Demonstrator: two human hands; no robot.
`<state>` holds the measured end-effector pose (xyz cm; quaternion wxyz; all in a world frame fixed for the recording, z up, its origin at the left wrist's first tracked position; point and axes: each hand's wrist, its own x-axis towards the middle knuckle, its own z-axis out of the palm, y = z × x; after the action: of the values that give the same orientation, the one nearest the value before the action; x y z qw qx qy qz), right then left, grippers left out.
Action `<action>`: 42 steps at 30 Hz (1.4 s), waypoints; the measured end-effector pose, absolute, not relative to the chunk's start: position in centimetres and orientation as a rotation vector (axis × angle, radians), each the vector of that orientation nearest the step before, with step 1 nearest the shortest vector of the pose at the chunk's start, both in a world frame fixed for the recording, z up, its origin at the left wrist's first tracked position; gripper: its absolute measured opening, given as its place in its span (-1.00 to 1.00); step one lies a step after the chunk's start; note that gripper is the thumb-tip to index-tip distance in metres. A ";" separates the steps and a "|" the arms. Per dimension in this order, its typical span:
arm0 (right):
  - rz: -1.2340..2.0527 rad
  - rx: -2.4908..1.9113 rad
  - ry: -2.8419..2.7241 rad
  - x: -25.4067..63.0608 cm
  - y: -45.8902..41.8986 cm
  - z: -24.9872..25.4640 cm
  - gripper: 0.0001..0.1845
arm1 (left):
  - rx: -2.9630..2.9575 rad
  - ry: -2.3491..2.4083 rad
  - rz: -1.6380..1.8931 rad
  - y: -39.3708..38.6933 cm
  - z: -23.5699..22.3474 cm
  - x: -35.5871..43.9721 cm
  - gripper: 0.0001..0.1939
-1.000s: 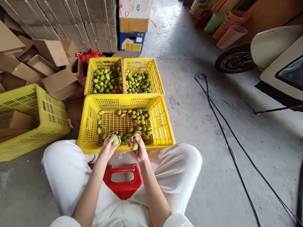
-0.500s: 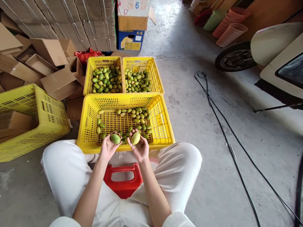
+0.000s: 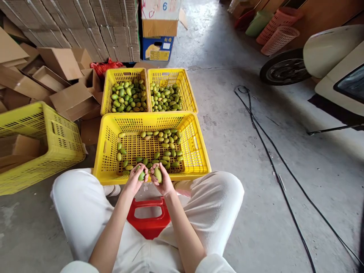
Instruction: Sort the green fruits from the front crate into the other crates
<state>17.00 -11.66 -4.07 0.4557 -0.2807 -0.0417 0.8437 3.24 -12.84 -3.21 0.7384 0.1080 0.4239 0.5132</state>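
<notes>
My left hand (image 3: 134, 179) has its fingers wrapped round a green mango (image 3: 141, 175). In my right hand (image 3: 166, 183) sits a yellowish-green mango (image 3: 158, 174), fingers curled about it. Both hands are close together over the near edge of a large yellow plastic crate (image 3: 203, 157). Loose mangoes (image 3: 171, 139) lie on that crate's slotted floor, mostly at the right, along the back and near my hands. Behind it stand two smaller yellow crates, the left one (image 3: 107, 91) and the right one (image 3: 191, 91), each holding many mangoes.
A red plastic stool (image 3: 149, 227) shows between my legs. To the left, a yellow crate (image 3: 65, 142) holds cardboard, with open cartons (image 3: 71, 100) behind it. Black cable (image 3: 267, 155) runs across the floor at the right, near a parked vehicle (image 3: 338, 76).
My hands have moved closer together and slightly toward me. Their fingers, loosely open under the mangoes before, are now curled round them, and the mangoes are turned differently.
</notes>
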 end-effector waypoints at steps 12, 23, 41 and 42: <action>2.038 -0.494 0.215 18.2 -12.0 -4.3 -0.65 | -0.025 0.952 1.213 -12.3 -3.3 2.6 -0.68; 2.064 -0.479 0.023 17.6 -11.7 -2.7 -0.58 | -0.087 0.866 1.275 -12.1 -2.8 2.7 -0.80; 2.086 -0.544 0.020 17.3 -11.8 -3.6 -0.63 | 0.018 0.813 1.202 -12.4 -3.0 2.7 -0.72; 2.046 -0.531 0.037 17.4 -11.8 -3.3 -0.60 | -0.026 0.820 1.223 -12.3 -2.9 2.7 -0.71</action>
<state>17.40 -11.78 -3.27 0.4914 -0.2186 0.0153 0.8429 2.69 -12.34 -2.92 0.7408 -0.0119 0.3739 0.5579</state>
